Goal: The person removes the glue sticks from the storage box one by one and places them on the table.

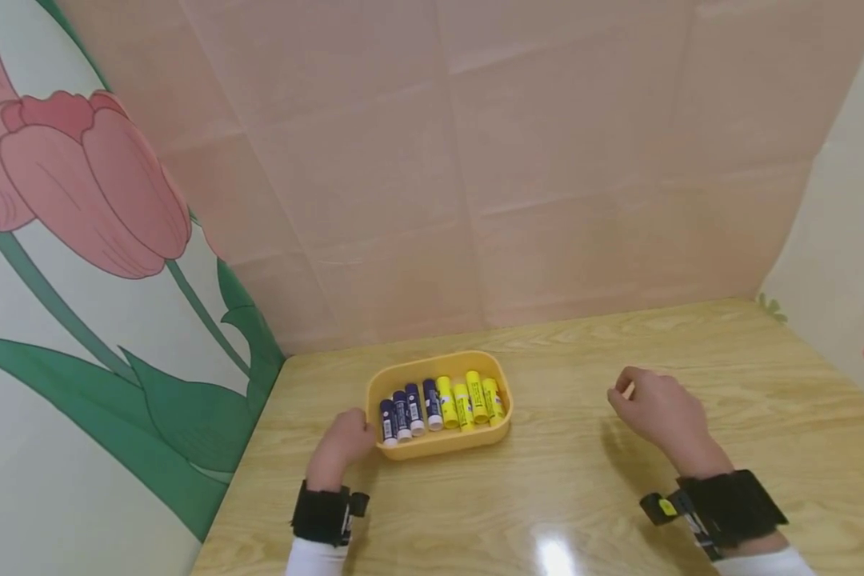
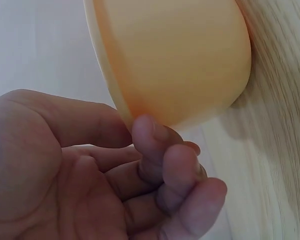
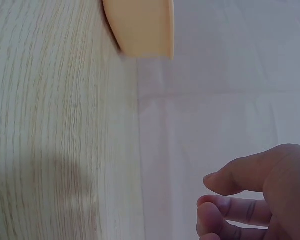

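A yellow-orange plastic tray [image 1: 443,450] stands on the table with several dark blue glue sticks [image 1: 414,410] with white ends at its left. Several yellow glue sticks [image 1: 477,398] lie at its right. My left hand [image 1: 346,440] pinches the tray's left rim between thumb and index finger; the left wrist view shows the tray wall [image 2: 185,65] close above the fingertips. Well to the right of the tray, my right hand [image 1: 661,408] hovers over the table, fingers loosely curled with nothing between them. In the right wrist view the tray [image 3: 142,25] appears apart from that hand.
The wood-grain table [image 1: 533,488] meets a pinkish sheet [image 1: 374,160] at the back. A panel with painted tulips [image 1: 94,184] stands on the left, and a white panel [image 1: 842,240] on the right. Each wrist wears a black strap [image 1: 734,508] with a small camera.
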A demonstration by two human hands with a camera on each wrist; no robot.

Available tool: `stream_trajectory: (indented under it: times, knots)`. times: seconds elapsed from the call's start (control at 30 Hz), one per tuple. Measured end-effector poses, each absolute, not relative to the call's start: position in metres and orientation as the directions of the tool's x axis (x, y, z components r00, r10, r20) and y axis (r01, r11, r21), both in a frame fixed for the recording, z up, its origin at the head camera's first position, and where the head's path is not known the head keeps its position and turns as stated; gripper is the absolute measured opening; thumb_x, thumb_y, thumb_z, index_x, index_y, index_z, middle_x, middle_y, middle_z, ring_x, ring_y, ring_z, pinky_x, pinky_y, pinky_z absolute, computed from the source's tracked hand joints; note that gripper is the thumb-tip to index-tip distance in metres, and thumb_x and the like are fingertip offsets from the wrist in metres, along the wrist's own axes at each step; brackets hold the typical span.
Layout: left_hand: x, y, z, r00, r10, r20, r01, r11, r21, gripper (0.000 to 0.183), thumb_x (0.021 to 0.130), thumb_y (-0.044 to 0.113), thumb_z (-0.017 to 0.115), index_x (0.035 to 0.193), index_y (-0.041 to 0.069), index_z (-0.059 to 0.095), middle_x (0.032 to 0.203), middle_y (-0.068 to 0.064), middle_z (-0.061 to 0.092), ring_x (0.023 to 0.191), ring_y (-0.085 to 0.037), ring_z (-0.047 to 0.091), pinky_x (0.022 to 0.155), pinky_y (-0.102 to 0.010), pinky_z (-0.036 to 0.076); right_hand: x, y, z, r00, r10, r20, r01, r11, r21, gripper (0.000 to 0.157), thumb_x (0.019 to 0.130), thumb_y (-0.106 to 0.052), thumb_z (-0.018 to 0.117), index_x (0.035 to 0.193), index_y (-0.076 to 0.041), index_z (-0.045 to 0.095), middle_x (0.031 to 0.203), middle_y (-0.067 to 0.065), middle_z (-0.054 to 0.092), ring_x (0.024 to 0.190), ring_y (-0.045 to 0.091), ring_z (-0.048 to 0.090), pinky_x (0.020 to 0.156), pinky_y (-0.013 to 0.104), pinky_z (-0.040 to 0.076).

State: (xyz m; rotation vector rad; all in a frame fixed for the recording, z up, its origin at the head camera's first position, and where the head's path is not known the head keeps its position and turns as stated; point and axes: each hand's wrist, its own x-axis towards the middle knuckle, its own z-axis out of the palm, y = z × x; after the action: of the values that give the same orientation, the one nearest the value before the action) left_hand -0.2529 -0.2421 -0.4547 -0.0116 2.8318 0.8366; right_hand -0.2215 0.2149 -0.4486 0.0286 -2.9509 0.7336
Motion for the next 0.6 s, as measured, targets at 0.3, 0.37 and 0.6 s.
stream_trajectory:
  times: [0.3, 0.37, 0.6]
  knots:
    - [-0.256, -0.248, -0.459, -0.986, 0.117, -0.117, 0.037, 0.845, 0.533, 0.018, 0.096, 0.012, 0.049, 0.084, 0.001, 0.057, 0.073, -0.008, 0.053, 0.063, -0.021, 0.050, 0.054, -0.033, 0.042, -0.230, 0.186, -0.456, -0.993, -0.012, 0.115, -0.065, 0.879, -0.472, 0.028, 0.094, -0.029, 0.059, 0.104, -0.003, 0.062, 0.072, 0.004, 0.064, 0.051, 0.017, 0.050, 0.042, 0.031, 0.037]
    - [-0.256, -0.250, -0.461, -0.985, 0.131, -0.113, 0.050, 0.842, 0.538, 0.019, 0.096, 0.012, 0.049, 0.082, 0.002, 0.056, 0.071, -0.007, 0.052, 0.061, -0.020, 0.050, 0.053, -0.033, 0.042, -0.232, 0.180, -0.458, -0.993, -0.021, 0.114, -0.073, 0.877, -0.475, 0.029, 0.095, -0.030, 0.059, 0.105, -0.002, 0.062, 0.071, 0.003, 0.063, 0.051, 0.016, 0.049, 0.041, 0.031, 0.037]
    - [-0.266, -0.258, -0.480, -0.979, 0.189, -0.078, 0.117, 0.829, 0.546, 0.022, 0.099, 0.016, 0.049, 0.082, 0.004, 0.056, 0.070, -0.005, 0.051, 0.061, -0.020, 0.048, 0.053, -0.033, 0.040, -0.237, 0.150, -0.469, -0.992, -0.010, 0.126, -0.065, 0.893, -0.446, 0.031, 0.095, -0.030, 0.060, 0.109, -0.002, 0.062, 0.071, 0.003, 0.063, 0.053, 0.016, 0.051, 0.042, 0.031, 0.039]
